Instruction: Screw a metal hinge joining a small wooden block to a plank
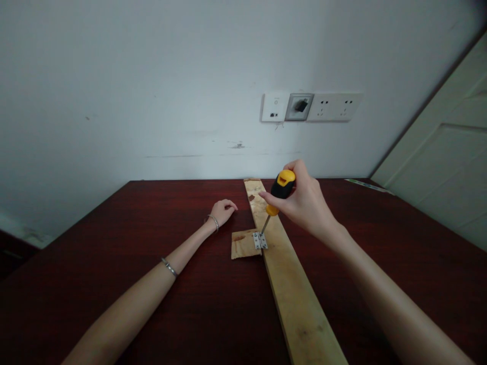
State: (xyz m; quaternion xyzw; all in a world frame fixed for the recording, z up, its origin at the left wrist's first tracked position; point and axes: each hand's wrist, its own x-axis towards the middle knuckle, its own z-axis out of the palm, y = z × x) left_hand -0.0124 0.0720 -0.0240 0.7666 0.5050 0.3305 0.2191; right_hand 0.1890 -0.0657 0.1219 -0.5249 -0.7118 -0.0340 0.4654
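Observation:
My right hand [310, 205] is wrapped round the yellow and black handle of a screwdriver [283, 185]. The screwdriver tilts, its metal shank reaching down to the upper part of a small silver hinge [260, 240]. One leaf of the hinge lies on a long wooden plank [292, 284], the other on a small square piece of wood [243, 244] left of the plank. On the tabletop, left of the plank and beyond the small piece, rests my left hand [222, 212]. Its fingers are curled in towards the thumb, and anything inside them is hidden.
The plank runs across the dark red table [182, 203] towards the white wall [190, 101]. Wall sockets [335, 107], one holding a black plug [301, 105], sit above the table's far edge. A thin printed strip [367, 185] lies at the far right, near a white door [449, 152].

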